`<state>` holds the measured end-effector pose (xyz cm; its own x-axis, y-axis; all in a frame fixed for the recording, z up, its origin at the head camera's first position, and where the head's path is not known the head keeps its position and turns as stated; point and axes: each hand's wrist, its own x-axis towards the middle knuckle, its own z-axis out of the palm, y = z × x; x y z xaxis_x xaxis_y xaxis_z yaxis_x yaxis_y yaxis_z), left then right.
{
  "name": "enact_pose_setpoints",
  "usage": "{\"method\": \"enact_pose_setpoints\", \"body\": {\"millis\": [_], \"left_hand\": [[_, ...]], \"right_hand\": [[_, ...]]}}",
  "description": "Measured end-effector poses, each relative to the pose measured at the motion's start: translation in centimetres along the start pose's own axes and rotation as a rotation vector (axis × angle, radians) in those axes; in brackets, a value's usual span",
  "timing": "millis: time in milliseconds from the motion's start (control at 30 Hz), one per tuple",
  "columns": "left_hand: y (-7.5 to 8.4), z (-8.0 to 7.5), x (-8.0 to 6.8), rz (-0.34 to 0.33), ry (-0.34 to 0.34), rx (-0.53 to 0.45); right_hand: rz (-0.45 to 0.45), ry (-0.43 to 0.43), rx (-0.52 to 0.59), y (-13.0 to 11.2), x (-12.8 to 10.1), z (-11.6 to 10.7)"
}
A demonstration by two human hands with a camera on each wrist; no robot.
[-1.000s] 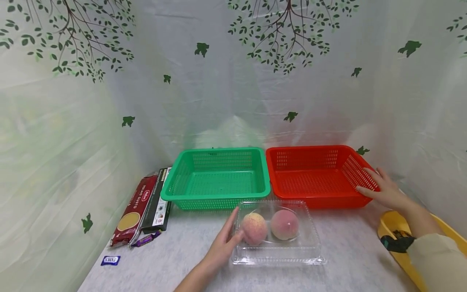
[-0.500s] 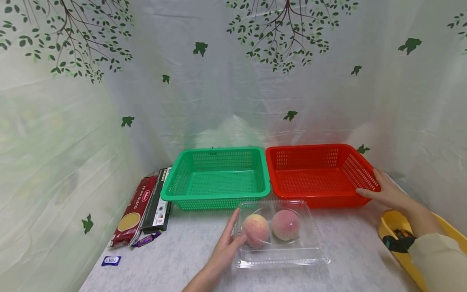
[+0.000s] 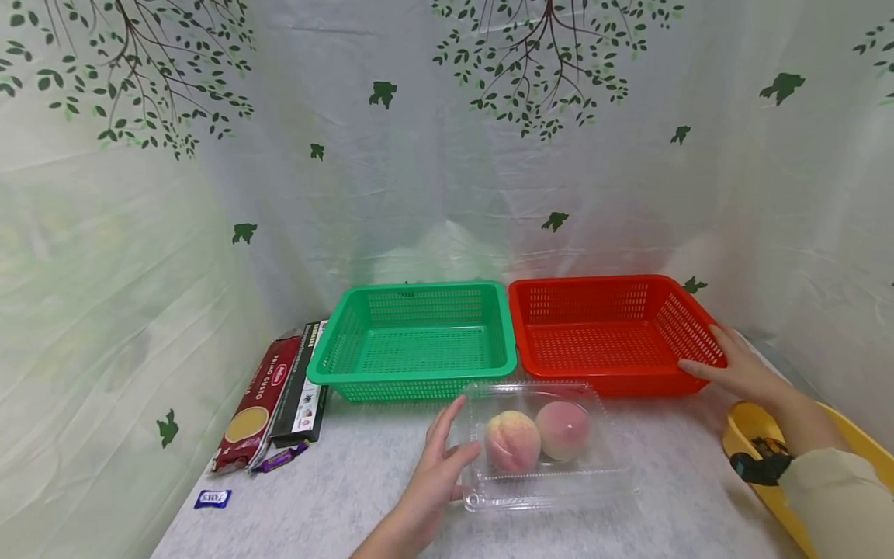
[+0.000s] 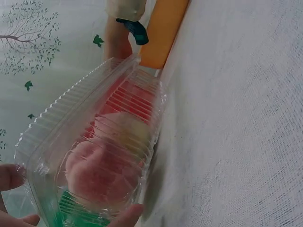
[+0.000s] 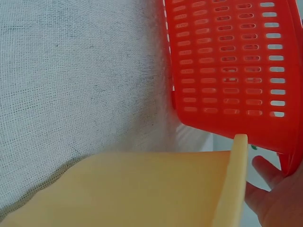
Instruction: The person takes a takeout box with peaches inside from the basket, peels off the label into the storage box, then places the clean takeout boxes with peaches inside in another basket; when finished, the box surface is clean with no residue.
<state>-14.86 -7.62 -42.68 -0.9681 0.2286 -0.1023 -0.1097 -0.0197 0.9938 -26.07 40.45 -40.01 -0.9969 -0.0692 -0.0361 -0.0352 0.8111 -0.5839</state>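
Observation:
A clear plastic container (image 3: 552, 497) with two peaches inside, one yellow-pink peach (image 3: 513, 446) and one pinker peach (image 3: 564, 429), sits in front of the baskets. My left hand (image 3: 434, 475) presses at its left side with fingers extended; in the left wrist view, fingertips lie at the lid edge and lower edge of the container (image 4: 45, 127). At the right end of the red basket (image 3: 594, 349), my right hand (image 3: 749, 376) grips the rim, thumb over the front corner and fingers outside. The right wrist view shows the slotted wall of this basket (image 5: 222, 71) close by.
A green basket (image 3: 419, 392) stands left of the red one. A yellow bin (image 3: 866, 450) lies under the right forearm. At left are a red packet (image 3: 254, 407), a black box (image 3: 296, 388), a purple-wrapped bar (image 3: 279, 458) and a small blue packet (image 3: 213, 499).
The container has slid right along with my left hand, and the peaches have rolled inside it. My right fingers have lowered from above the red basket's rim to its outer side.

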Motion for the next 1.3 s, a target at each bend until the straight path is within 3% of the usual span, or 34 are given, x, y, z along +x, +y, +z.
{"method": "enact_pose_setpoints", "body": {"millis": [367, 667, 1067, 1300], "left_hand": [[-0.8, 0.3, 0.7, -0.077, 0.085, -0.023], [-1.5, 0.1, 1.1, -0.122, 0.005, -0.130], [-1.4, 0.2, 0.3, -0.069, -0.020, -0.077], [-0.8, -0.2, -0.8, -0.040, -0.063, -0.107]], "right_hand": [[0.004, 0.013, 0.024, 0.1, -0.2, 0.4], [-0.019, 0.013, 0.031, 0.3, -0.1, 0.5], [0.027, -0.013, 0.015, 0.3, 0.0, 0.1], [0.034, -0.023, -0.002, 0.4, 0.0, -0.1]]}}
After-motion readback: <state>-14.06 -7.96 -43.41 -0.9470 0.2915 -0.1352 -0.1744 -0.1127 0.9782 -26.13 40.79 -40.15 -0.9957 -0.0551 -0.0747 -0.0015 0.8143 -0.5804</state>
